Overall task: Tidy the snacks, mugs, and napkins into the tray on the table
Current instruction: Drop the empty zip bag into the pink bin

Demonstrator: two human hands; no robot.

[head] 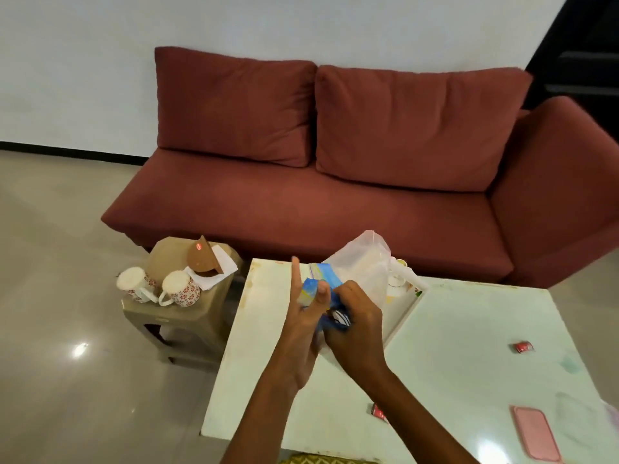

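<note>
Over the white tray on the table my left hand and my right hand hold a blue snack packet together with a clear plastic bag. My left index finger points up; my right fingers are curled around the packet's lower end. Two white mugs with red flower print, the first mug and the second mug, lie on their sides on a beige stool at the left. White napkins sit behind them under a brown cone-shaped thing. A small cup stands in the tray behind the bag.
A dark red sofa stands behind the table. Two small red wrappers, one at the right and one near my right forearm, lie on the pale table top. A pink flat lid lies at the near right. Glossy floor lies to the left.
</note>
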